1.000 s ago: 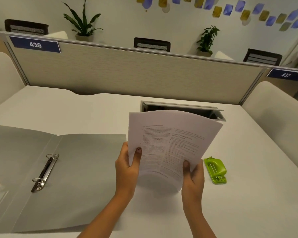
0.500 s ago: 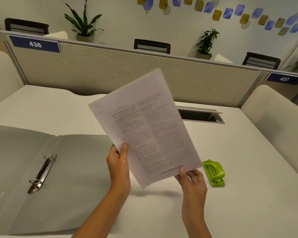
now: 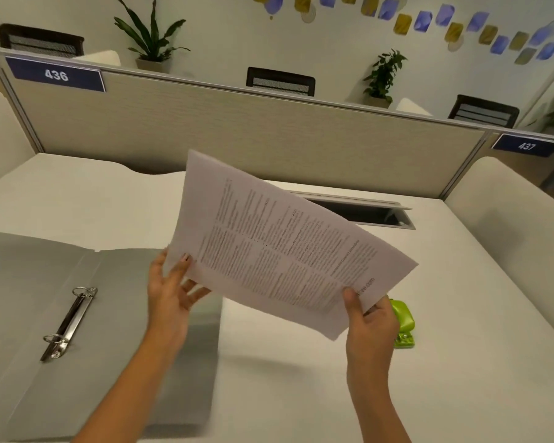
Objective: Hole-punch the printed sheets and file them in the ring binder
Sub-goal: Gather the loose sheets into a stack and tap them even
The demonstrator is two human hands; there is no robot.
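Note:
I hold a thin stack of printed sheets (image 3: pixel 279 247) in the air above the desk, turned sideways so the text runs along its length. My left hand (image 3: pixel 170 289) pinches the stack's lower left corner with the thumb on top. My right hand (image 3: pixel 366 318) grips the lower right edge. A grey ring binder (image 3: pixel 125 330) lies open on the desk to the left, its metal rings (image 3: pixel 68 321) shut. A small green hole punch (image 3: pixel 403 324) sits on the desk, partly hidden behind my right hand.
The white desk (image 3: pixel 301 394) is bounded by a beige partition (image 3: pixel 237 135) at the back and padded side panels. An open cable hatch (image 3: pixel 365 211) lies behind the sheets. Plants and chair backs show beyond the partition.
The sheets have been rotated clockwise from upright to sideways. My right hand moved right along the edge toward the hole punch; my left hand stayed at the lower left corner.

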